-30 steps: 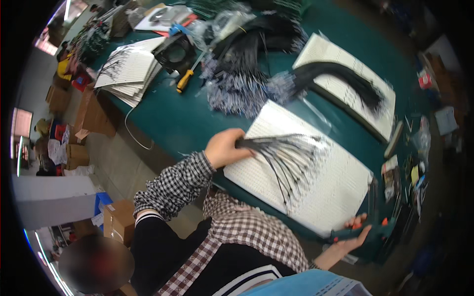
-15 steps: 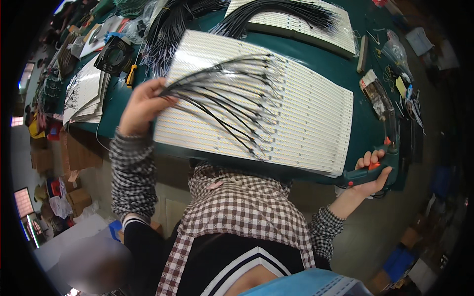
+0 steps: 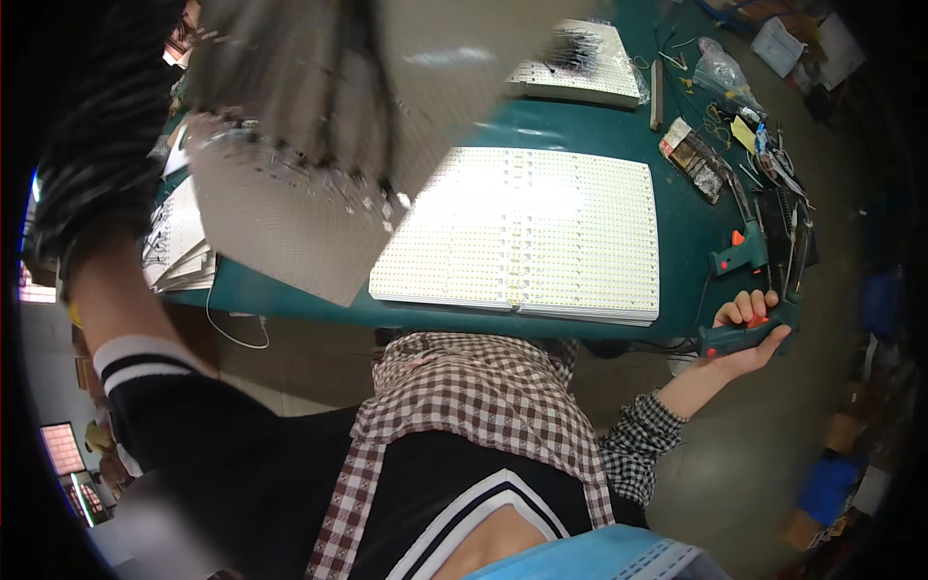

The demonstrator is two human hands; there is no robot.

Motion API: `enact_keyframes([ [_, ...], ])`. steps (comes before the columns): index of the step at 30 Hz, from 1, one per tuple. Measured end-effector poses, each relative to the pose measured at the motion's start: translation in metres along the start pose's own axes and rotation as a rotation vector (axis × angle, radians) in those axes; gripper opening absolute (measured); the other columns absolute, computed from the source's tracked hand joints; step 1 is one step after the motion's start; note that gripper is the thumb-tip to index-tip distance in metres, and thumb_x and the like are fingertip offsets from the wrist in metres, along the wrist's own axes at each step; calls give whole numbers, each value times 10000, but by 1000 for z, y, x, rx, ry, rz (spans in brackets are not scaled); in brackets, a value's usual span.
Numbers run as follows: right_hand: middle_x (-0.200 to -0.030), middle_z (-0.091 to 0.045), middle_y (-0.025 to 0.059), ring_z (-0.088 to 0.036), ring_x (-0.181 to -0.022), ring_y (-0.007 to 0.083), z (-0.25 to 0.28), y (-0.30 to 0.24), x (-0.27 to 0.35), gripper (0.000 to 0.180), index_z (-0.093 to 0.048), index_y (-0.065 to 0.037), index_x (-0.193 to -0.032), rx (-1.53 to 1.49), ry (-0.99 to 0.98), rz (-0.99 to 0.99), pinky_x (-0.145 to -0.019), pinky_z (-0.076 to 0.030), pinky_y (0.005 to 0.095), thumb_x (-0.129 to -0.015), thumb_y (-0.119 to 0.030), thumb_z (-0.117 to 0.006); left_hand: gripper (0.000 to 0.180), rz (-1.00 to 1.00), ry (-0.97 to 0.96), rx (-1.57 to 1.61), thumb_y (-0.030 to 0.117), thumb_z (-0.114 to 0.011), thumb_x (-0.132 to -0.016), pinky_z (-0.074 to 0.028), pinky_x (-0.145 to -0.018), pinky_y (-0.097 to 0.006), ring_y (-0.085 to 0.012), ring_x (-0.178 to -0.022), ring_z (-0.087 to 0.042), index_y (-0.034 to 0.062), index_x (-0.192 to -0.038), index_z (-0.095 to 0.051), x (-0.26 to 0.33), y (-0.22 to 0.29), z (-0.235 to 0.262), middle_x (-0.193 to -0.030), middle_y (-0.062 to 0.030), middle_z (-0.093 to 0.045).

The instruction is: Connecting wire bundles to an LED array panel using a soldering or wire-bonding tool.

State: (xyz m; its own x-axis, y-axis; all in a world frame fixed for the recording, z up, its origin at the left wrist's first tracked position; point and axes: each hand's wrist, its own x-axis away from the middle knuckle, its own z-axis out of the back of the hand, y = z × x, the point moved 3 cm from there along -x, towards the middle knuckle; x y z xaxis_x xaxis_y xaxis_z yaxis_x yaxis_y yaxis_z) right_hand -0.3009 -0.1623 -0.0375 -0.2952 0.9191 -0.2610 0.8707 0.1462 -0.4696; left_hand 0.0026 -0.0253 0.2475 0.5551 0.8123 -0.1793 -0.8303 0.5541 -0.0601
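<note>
Right hand (image 3: 744, 333) is clamped on green glue gun (image 3: 749, 335), right of frame at bench (image 3: 696, 242) edge; left hand's grip cannot be told; blurred panel (image 3: 280, 232) upper left is best lifted level, clear of white panel stack (image 3: 527, 232)

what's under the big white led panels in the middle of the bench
The white LED panels lie flat on the green bench top, apparently stacked, with layered edges showing along the near side. Whatever lies beneath the stack is covered. The right hand grips a green tool beside them.
</note>
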Motion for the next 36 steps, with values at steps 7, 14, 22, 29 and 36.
enact_keyframes([
  [7, -791, -402, 12, -374, -654, 108, 18, -27, 39, 423, -448, -36, -1060, 36, 122, 149, -572, -374, 224, -828, -317, -663, 419, -290, -814, -99, 134, -655, -722, -508, -790, -335, -222, -955, -604, 68, -1129, -579, -176, -64, -144, -1082, -92, -606],
  [14, -822, -428, 25, -441, -726, 122, 20, -8, 64, 421, -433, -36, -1072, 24, 197, 30, -645, -432, 246, -840, -309, -653, 76, -437, -313, -301, 106, -604, -768, -538, -594, -384, -266, -761, -649, 78, -808, -663, -112, -67, -206, -784, -74, -651],
  [22, -858, -514, 54, -484, -820, 182, 1, 69, 19, 457, -452, -10, -1054, 40, 131, -283, -902, -431, 383, -842, -378, -617, 349, 257, -105, -249, 20, -610, -702, -418, -618, -338, -217, -690, -528, 71, -1047, -597, 125, -103, -142, -778, -53, -526],
  [29, -896, -618, 128, -593, -960, 270, 23, 89, -7, 412, -472, 53, -1101, 309, 92, -369, -1105, -209, 513, -890, -296, -531, 514, 989, 95, 337, -72, -580, -673, -500, -663, -340, -272, -771, -623, 80, -1163, -554, 228, -57, -248, -940, -106, -623],
  [36, -897, -616, 121, -585, -985, 272, 4, 73, 25, 402, -473, 54, -1106, 382, 176, -361, -1112, -173, 517, -907, -295, -494, 614, 916, 324, 470, -128, -504, -631, -505, -687, -302, -221, -819, -628, 78, -1209, -532, 214, -63, -252, -1013, -117, -604],
])
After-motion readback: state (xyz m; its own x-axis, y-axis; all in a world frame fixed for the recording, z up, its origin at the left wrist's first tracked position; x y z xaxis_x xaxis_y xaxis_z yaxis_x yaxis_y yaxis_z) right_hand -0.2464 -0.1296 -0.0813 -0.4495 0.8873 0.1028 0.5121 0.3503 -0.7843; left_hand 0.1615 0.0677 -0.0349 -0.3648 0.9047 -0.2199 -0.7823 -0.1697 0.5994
